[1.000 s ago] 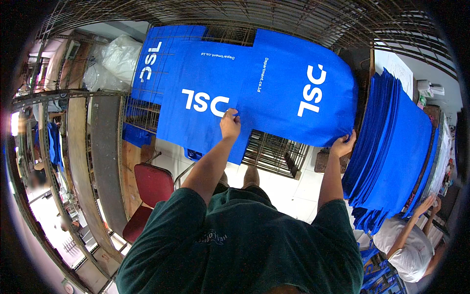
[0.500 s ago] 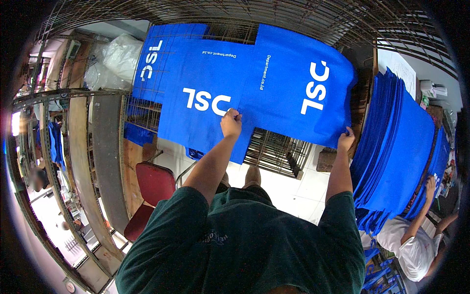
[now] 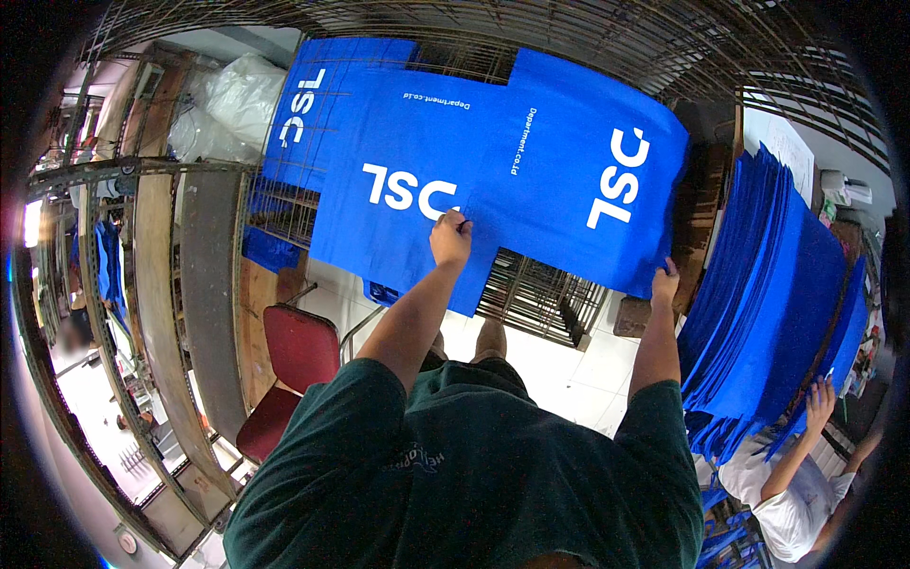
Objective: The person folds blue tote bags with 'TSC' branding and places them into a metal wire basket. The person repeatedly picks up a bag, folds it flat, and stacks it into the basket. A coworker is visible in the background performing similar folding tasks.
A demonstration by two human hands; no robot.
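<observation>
A blue fabric sheet with white print [image 3: 569, 133] lies across the wire rack in front of me. It overlaps a second printed blue sheet [image 3: 379, 123] on its left. My left hand [image 3: 450, 239] is closed in a pinch on the fabric where the two sheets meet, beside the white lettering. My right hand [image 3: 665, 282] grips the right sheet at its near right corner, fingers closed over the edge. A third blue sheet [image 3: 303, 104] lies farther left, partly covered.
On the right hangs a thick stack of blue sheets [image 3: 758, 303], with a co-worker's hand [image 3: 819, 406] near it. A red chair [image 3: 301, 346] stands at the left, beside shelving with long boards [image 3: 213, 313]. The metal wire rack [image 3: 545, 294] shows below the sheets. Clear plastic bags [image 3: 237, 104] lie far left.
The view has shifted slightly. The right sheet's right edge lies flatter, with my right hand still on its corner. The co-worker's hand has moved off the printed blue sheet toward me.
</observation>
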